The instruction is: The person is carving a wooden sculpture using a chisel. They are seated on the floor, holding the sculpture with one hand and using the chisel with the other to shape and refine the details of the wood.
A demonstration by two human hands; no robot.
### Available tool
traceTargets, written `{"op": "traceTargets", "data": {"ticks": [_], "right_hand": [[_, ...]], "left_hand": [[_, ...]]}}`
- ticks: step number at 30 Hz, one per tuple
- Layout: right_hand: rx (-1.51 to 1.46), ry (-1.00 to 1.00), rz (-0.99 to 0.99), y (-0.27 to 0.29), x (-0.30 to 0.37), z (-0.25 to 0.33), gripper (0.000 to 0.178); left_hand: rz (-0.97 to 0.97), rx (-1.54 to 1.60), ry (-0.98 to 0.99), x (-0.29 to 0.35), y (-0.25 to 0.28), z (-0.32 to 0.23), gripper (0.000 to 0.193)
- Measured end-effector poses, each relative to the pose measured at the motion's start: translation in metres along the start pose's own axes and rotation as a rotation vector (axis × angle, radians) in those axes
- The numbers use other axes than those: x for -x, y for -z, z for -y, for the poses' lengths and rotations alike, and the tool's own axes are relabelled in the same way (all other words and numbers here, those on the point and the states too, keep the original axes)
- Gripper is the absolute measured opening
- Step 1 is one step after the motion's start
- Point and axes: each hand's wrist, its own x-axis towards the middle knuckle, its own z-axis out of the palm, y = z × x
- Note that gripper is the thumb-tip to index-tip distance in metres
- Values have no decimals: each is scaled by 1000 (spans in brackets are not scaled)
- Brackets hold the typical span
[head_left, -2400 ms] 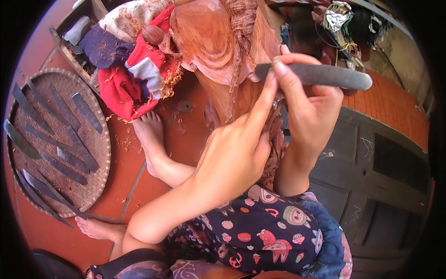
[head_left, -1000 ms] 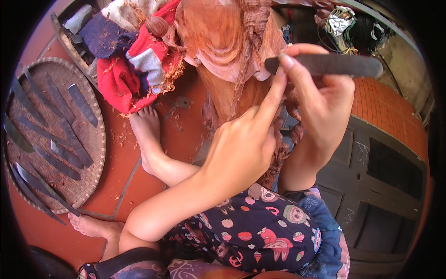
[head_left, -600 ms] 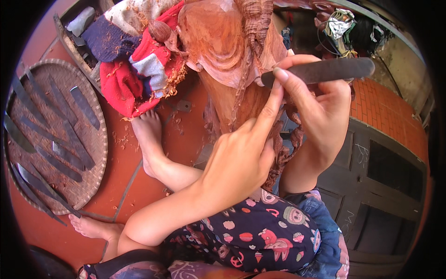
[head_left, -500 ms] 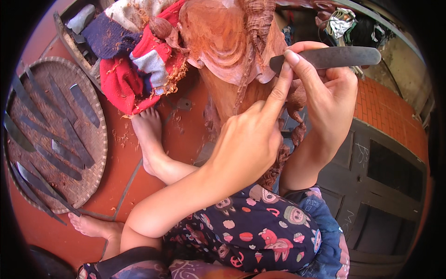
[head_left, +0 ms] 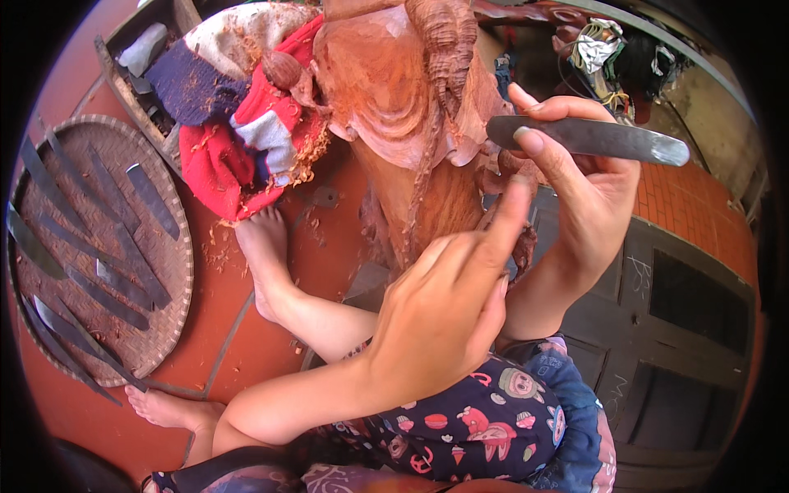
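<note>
Between the thumb and fingers of my right hand [head_left: 588,177] is a flat dark steel carving chisel [head_left: 588,138] without a handle. It lies nearly level, with its bright rounded end toward the right. Lower and to the left is my left hand [head_left: 444,308], apart from the chisel and holding nothing. Its index finger stretches upward while the others curl. Behind the hands stands a reddish-brown wood carving [head_left: 382,90], with curved gouge marks and a ridged strip on its surface.
A round woven tray [head_left: 182,271] on the left bears several flat steel blades [head_left: 152,201]. Red, white and navy cloth [head_left: 218,160] with wood shavings lies beside the carving. At the upper left is a wooden box [head_left: 123,78]. A dark panelled door [head_left: 657,361] fills the lower right.
My left index finger has come away from the chisel, and that hand has dropped lower. The chisel has moved slightly down and right, its right end now tilting lower and catching light.
</note>
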Motion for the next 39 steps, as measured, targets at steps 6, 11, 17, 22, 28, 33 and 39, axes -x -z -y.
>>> {"op": "traceTargets", "data": {"ticks": [6, 11, 17, 22, 28, 33, 39], "right_hand": [[254, 12, 167, 0, -3, -7, 15], [299, -43, 98, -1, -8, -3, 7], [625, 246, 312, -2, -16, 3, 7], [397, -25, 136, -3, -13, 2, 6], [277, -57, 118, -3, -13, -2, 11], [504, 154, 271, -2, -15, 0, 9], [348, -33, 132, -3, -14, -2, 9]], "left_hand": [[33, 187, 201, 6, -15, 25, 86], [56, 181, 132, -7, -22, 30, 86], [122, 172, 278, -11, -19, 24, 87], [52, 171, 180, -13, -17, 19, 90], [44, 153, 184, -11, -16, 16, 88], [66, 154, 187, -10, -14, 20, 87], [82, 187, 262, -11, -10, 13, 86]]}}
